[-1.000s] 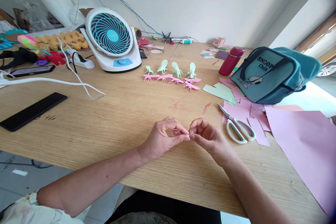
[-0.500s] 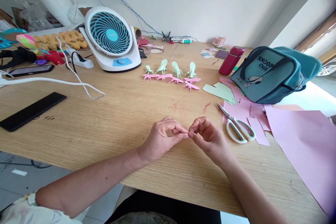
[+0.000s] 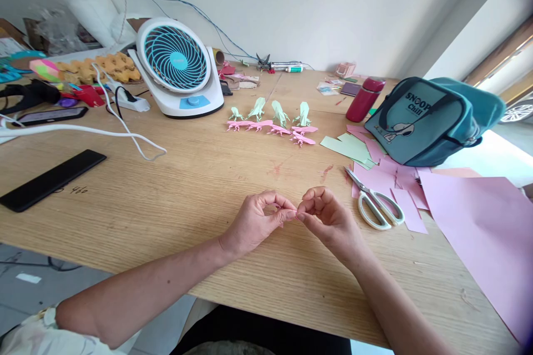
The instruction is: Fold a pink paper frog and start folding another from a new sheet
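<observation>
My two hands share one small folded pink paper piece (image 3: 281, 225), held just above the near middle of the wooden table (image 3: 187, 199). My left hand (image 3: 254, 219) grips it between thumb and fingers, mostly hiding it; my right hand (image 3: 333, 222) pinches its right end between thumb and forefinger, the other fingers curled. Farther off I count four pale green paper insects (image 3: 279, 113), with broad, creased wings and thin legs, and what look like five pink paper insects (image 3: 260, 125), flatter and longer, lined up on their near side. To my right lie one pair of scissors (image 3: 363, 186) with white looped handles, overlapping flat, straight-edged pink scraps (image 3: 409, 211), and one large smooth pink sheet (image 3: 478, 222).
</observation>
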`<state>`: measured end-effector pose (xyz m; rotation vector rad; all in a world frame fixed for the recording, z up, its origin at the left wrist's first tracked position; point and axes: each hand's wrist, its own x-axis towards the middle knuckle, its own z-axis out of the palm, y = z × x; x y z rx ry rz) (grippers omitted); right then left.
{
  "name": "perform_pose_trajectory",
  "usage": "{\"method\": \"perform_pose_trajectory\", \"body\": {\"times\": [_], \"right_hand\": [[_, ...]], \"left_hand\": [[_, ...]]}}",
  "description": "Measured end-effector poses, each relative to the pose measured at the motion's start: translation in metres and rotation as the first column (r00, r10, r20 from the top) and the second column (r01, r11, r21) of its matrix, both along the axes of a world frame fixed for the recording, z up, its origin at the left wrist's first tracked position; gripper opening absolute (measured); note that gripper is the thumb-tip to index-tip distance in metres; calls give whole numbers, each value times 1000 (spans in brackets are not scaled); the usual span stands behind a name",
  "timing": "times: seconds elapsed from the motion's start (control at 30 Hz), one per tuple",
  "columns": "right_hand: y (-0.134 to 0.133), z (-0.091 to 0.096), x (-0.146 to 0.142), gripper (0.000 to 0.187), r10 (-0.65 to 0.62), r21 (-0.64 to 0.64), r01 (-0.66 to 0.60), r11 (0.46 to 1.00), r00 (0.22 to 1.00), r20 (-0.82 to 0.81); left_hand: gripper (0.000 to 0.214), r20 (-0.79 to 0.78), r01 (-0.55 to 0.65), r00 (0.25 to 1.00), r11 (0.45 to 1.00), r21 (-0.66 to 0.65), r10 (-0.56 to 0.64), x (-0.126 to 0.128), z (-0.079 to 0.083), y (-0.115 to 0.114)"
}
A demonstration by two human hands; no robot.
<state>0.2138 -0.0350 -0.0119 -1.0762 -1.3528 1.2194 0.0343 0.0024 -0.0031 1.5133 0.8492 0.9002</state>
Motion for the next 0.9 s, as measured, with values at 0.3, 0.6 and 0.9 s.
{"method": "perform_pose_trajectory", "body": {"times": [0.3, 0.6, 0.9], "right_hand": [[2, 4, -1, 35, 29, -124, -43, 991, 994, -107], [2, 1, 0, 31, 34, -98, -45, 994, 992, -119], [2, 3, 3, 32, 2, -98, -8, 995, 998, -59]], "left_hand": [[17, 5, 7, 1000, 1000, 16, -7, -2, -2, 2], [10, -83, 27, 997, 973, 230, -8, -3, -2, 5], [11, -92, -20, 995, 960, 278, 48, -5, 1, 7]]}}
